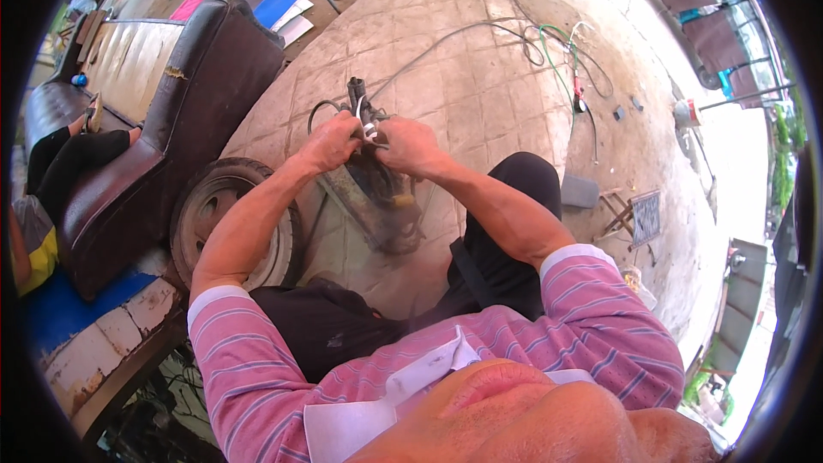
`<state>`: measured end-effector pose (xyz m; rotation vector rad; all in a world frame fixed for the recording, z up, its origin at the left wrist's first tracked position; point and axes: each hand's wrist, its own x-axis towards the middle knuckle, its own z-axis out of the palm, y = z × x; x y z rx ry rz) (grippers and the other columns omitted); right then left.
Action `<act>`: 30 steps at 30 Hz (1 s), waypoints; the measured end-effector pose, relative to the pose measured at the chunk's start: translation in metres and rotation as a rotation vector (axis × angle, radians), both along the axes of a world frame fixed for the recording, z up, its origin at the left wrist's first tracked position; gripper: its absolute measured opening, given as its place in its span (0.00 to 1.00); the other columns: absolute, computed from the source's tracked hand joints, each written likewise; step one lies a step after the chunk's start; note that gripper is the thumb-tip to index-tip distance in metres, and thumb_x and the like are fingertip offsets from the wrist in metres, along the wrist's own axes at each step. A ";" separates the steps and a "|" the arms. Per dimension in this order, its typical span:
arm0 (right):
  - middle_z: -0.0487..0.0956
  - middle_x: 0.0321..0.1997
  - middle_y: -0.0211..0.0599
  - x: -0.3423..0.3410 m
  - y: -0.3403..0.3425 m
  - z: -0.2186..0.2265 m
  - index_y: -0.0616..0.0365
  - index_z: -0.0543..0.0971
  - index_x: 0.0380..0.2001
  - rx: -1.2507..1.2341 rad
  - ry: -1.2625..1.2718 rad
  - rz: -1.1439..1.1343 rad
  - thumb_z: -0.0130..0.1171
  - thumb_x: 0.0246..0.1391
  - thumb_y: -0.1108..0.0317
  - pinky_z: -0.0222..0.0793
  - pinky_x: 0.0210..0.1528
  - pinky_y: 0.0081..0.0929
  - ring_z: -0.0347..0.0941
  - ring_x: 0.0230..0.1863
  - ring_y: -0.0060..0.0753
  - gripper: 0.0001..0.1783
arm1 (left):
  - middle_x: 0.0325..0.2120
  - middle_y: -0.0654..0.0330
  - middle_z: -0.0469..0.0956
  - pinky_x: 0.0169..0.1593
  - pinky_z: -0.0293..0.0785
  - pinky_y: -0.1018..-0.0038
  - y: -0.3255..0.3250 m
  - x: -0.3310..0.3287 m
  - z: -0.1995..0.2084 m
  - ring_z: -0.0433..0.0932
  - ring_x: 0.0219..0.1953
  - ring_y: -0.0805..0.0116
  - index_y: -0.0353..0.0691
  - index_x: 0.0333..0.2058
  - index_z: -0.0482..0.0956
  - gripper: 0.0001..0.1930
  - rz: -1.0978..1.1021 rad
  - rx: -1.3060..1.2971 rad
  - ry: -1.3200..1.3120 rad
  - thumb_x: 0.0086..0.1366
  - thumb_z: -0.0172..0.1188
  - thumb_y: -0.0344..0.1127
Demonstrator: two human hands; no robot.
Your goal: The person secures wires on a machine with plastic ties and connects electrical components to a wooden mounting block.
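Between my knees a long, greasy metal machine part (364, 206) stands on the tiled floor, with black hoses or wires bunched at its upper end. My left hand (333, 144) is closed at that end, its fingertips pinched near a thin white strip (359, 108). Facing it, my right hand (406, 147) is also closed, thumb and fingers bent in at the same spot. A small whitish piece (370, 129) shows between the two hands. What exactly each hand grips is hidden by the fingers. A black cable loop (317, 111) sticks out beside my left hand.
A tyred wheel (190, 236) leans by my left forearm, next to a worn dark armchair (219, 60). Someone's dark-clad leg (81, 154) rests on the seat at left. Cables (480, 27) and a green cord (550, 43) trail across the floor. A small folding stool (643, 216) stands at right.
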<state>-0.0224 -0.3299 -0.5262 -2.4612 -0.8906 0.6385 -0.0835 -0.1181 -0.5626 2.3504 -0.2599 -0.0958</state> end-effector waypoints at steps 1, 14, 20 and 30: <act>0.83 0.41 0.51 0.001 -0.003 -0.003 0.55 0.83 0.39 0.007 -0.069 0.026 0.60 0.51 0.62 0.76 0.48 0.47 0.81 0.45 0.54 0.14 | 0.38 0.47 0.78 0.47 0.74 0.59 0.002 0.003 0.000 0.78 0.44 0.44 0.36 0.37 0.80 0.08 -0.003 0.000 0.000 0.59 0.66 0.29; 0.84 0.36 0.51 0.007 -0.008 0.007 0.57 0.83 0.37 0.047 0.064 0.078 0.58 0.58 0.58 0.77 0.43 0.49 0.81 0.42 0.57 0.14 | 0.29 0.55 0.81 0.38 0.73 0.68 0.009 0.011 0.006 0.78 0.32 0.66 0.32 0.36 0.80 0.09 0.160 -0.241 0.416 0.61 0.64 0.32; 0.85 0.37 0.52 0.007 0.001 -0.014 0.56 0.83 0.36 -0.014 0.012 0.104 0.56 0.58 0.58 0.77 0.42 0.51 0.82 0.41 0.58 0.14 | 0.38 0.47 0.80 0.46 0.75 0.57 -0.011 0.008 0.008 0.80 0.43 0.44 0.36 0.41 0.79 0.09 0.097 0.034 -0.039 0.62 0.61 0.31; 0.85 0.38 0.49 0.008 0.003 0.014 0.57 0.83 0.40 0.021 0.168 -0.072 0.60 0.56 0.53 0.77 0.46 0.46 0.81 0.44 0.56 0.19 | 0.36 0.46 0.83 0.45 0.76 0.59 0.005 -0.006 -0.010 0.83 0.40 0.49 0.35 0.42 0.78 0.11 0.376 -0.046 0.152 0.67 0.58 0.35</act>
